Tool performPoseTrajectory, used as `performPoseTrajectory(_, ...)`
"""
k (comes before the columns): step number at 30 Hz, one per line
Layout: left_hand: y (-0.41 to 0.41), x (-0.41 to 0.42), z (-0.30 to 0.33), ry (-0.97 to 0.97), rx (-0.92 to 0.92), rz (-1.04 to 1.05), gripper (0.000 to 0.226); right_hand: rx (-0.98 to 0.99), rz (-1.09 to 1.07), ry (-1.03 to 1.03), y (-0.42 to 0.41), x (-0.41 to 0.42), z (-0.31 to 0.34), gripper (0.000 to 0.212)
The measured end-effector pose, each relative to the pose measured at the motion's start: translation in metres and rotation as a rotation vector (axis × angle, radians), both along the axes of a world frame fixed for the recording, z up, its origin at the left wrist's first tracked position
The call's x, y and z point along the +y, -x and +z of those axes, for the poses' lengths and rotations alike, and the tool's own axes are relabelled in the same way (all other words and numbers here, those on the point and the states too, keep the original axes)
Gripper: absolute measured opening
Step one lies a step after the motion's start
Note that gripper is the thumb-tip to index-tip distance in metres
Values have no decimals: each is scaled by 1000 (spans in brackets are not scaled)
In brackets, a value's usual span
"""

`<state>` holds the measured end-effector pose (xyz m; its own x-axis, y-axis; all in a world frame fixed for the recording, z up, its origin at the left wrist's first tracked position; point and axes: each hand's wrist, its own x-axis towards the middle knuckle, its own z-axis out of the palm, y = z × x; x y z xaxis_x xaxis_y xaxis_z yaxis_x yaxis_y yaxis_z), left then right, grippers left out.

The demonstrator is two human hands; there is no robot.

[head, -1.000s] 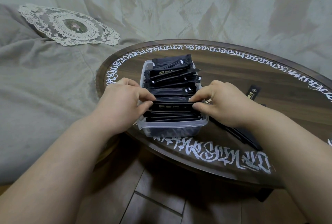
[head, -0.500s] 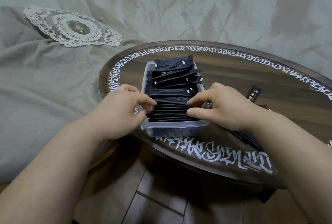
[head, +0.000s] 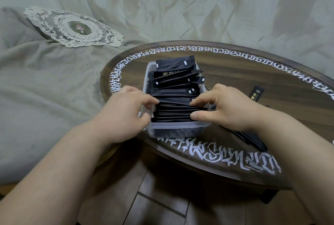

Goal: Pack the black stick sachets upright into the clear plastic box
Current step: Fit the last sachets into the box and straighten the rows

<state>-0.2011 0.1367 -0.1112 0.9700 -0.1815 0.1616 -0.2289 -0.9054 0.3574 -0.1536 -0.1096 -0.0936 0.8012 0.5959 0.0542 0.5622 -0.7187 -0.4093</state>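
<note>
The black sachets (head: 173, 111) fill the clear plastic box (head: 178, 128) on the desk (head: 244, 80), and over the last second my hands have closed in on the near rows. A second ago I was pinching the two ends of one sachet above the front of the pack; now that sachet sits down among the others. My left hand (head: 126, 112) has its fingers curled over the box's left wall, fingertips on the ends of the near sachets, gripping them there. My right hand (head: 222, 109) pinches the same rows from the other side, forefinger on top and thumb low by the box's near rim. I judge this to be the squeezing step: pressing the front rows tight and level so they stand on edge and leave room. The back rows are looser, several sachets lying slanted and poking above the rim, so I think those need straightening too. More sachets (head: 251, 138) lie on the desk under my right forearm, and a single sachet (head: 257, 94) lies beyond my right hand, so the packing isn't finished.
</note>
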Motion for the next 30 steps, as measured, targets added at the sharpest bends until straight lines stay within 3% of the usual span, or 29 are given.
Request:
performPoseTrajectory(4,-2,-4,-3,-14,17,4,56,-7,15,-9,-2,-1,-1,35)
performPoseTrajectory(12,-1,-13,-3,118,27,30,36,-8,47,11,-6,-2,-7,28)
performPoseTrajectory(17,0,-17,-6,74,48,-34,45,-25,48,20,-6,-3,-9,24)
performPoseTrajectory(30,-5,-16,-8,100,-15,23,23,-45,-36,-31,-6,2,-5,16)
